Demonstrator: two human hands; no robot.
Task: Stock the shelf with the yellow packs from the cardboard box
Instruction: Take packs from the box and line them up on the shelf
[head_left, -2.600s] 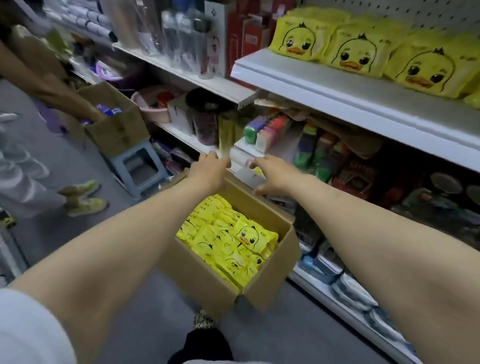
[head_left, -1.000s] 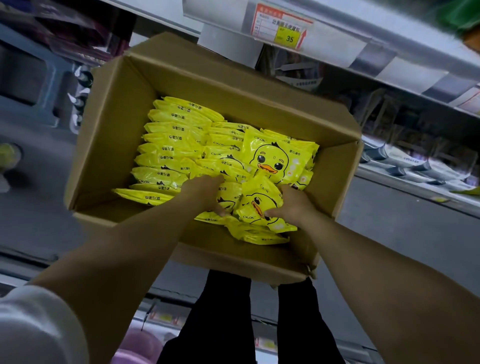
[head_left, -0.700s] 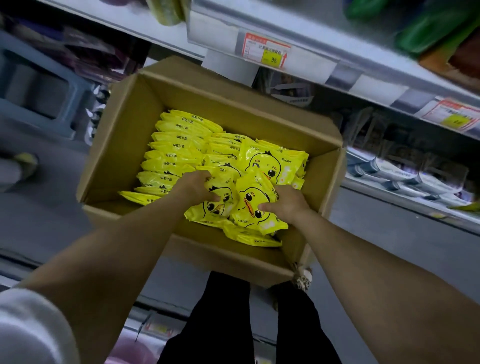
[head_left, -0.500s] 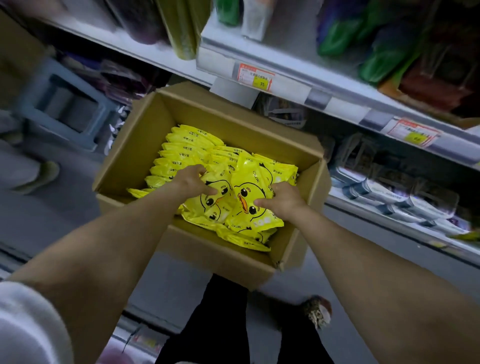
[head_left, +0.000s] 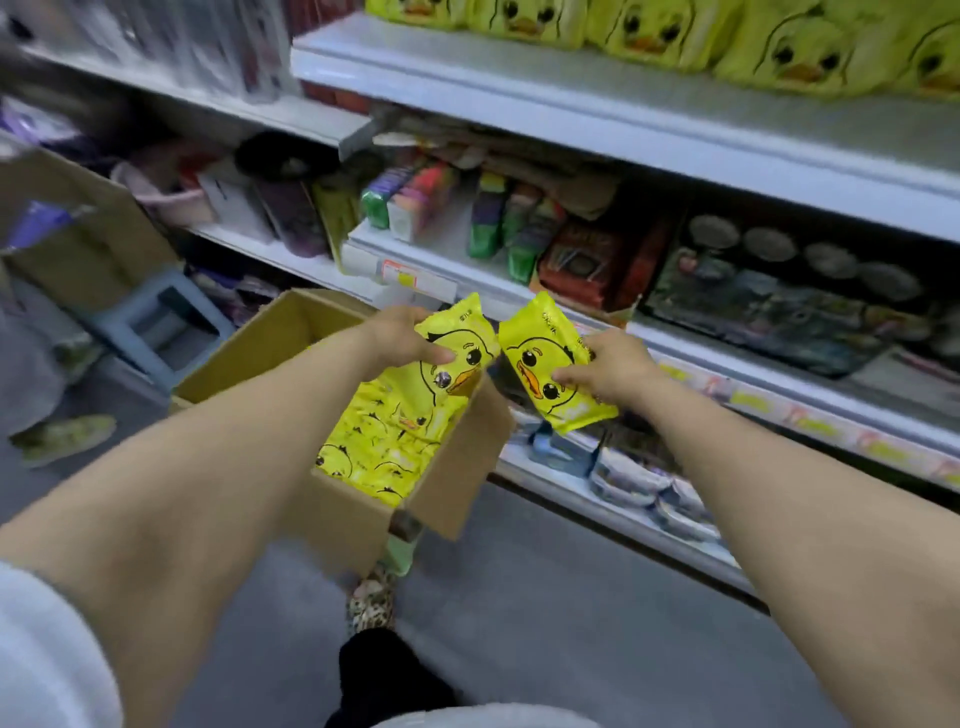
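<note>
A: Now, hands?

B: Left hand (head_left: 400, 338) pinches the left pack (head_left: 457, 332) at its upper edge, thumb across the duck face. Right hand (head_left: 608, 369) pinches the right pack (head_left: 540, 358) at its side edge. Left pack is over the box (head_left: 249, 358); right pack is just past its right rim. The two packs nearly touch.

A: Stock?

B: Many spare packs (head_left: 384, 447) lie loose in the box. The top shelf (head_left: 571, 104) carries a row (head_left: 779, 47) of duck packs, faces out, with a bare strip in front.

A: Best way up?

B: My read: raise both together, faces outward. Stand them on their bottom edges, close against the row so they don't flop. The bags look soft and may swing from a pinch, so steady them before release. Free slot: cannot tell, the shelf is cropped.
</note>
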